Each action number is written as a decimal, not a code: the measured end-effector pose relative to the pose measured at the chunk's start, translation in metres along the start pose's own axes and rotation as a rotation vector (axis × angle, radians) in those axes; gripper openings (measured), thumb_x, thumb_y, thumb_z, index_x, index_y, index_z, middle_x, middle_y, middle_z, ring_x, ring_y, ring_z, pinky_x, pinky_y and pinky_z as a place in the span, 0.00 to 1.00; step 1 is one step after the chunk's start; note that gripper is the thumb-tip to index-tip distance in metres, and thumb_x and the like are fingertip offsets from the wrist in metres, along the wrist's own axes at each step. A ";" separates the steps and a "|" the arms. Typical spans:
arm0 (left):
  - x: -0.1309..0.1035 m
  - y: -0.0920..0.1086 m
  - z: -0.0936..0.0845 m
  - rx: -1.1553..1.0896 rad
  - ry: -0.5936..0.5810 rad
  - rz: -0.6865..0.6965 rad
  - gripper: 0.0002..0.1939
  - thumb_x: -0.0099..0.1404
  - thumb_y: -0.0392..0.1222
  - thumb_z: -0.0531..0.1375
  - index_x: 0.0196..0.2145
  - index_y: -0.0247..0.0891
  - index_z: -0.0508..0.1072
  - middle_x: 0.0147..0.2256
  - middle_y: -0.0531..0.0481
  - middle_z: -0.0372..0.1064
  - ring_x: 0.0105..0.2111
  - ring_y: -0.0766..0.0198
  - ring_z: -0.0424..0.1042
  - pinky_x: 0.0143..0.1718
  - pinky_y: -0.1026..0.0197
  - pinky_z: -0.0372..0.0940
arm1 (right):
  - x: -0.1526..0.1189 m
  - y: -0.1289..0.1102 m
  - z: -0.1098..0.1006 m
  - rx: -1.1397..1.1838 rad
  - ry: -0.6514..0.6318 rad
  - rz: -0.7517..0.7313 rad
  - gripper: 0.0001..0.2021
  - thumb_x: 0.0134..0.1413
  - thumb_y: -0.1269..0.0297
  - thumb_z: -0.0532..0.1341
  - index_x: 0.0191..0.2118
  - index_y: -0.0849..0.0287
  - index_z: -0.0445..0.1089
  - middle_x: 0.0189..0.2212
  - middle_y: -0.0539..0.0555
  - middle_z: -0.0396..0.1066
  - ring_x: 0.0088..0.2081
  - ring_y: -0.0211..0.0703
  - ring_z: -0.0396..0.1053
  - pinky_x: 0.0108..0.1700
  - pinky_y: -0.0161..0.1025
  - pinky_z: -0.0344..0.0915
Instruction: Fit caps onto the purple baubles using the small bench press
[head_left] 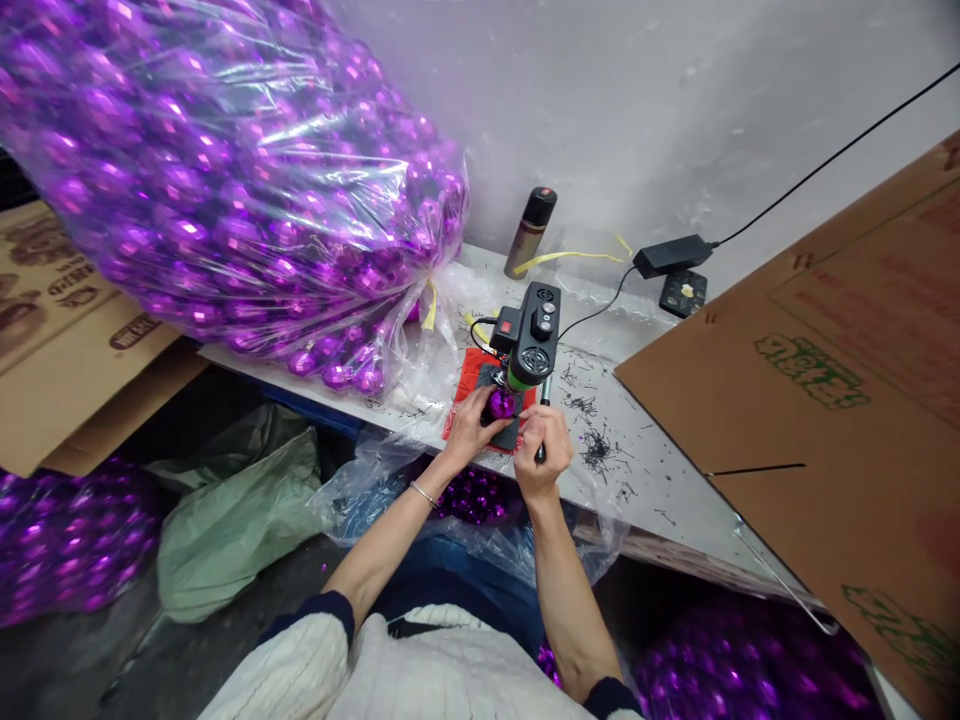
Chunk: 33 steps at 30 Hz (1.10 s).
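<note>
A shiny purple ball [502, 403] sits under the head of a small black bench machine [534, 335]. My left hand [472, 425] is closed round the ball's left and near side, with thumb and fingers touching it. On the right of the machine, my right hand [546, 445] is wrapped round a black handle [541, 454], whose end shows below the fist. Whether this handle is joined to the machine cannot be made out. Beneath the machine lies a red sheet [469, 375] on the white table [645, 470].
A large clear bag of purple balls [247, 180] leans at left. Behind the machine stand a spray can [531, 232] and a black power adapter [673, 256] with its cable. Short black bits [596, 450] litter the table's right side. A cardboard box [825, 400] borders the right.
</note>
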<state>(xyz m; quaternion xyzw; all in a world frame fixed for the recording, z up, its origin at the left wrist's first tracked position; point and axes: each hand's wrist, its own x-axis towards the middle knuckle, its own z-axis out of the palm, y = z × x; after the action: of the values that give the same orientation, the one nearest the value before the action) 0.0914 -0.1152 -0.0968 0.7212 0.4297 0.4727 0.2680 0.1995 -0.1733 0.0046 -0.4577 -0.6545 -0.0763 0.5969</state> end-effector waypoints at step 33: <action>0.003 -0.002 0.000 -0.014 0.004 0.004 0.26 0.65 0.43 0.65 0.59 0.39 0.66 0.55 0.38 0.70 0.57 0.50 0.71 0.58 0.45 0.67 | -0.025 0.023 0.020 0.065 0.125 -0.044 0.12 0.67 0.69 0.49 0.30 0.54 0.60 0.27 0.49 0.65 0.30 0.38 0.65 0.33 0.38 0.62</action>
<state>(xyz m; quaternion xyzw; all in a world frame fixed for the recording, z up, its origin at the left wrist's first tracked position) 0.0915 -0.1114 -0.0976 0.7192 0.4254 0.4777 0.2714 0.1976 -0.1598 -0.0329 -0.4180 -0.6279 -0.0965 0.6493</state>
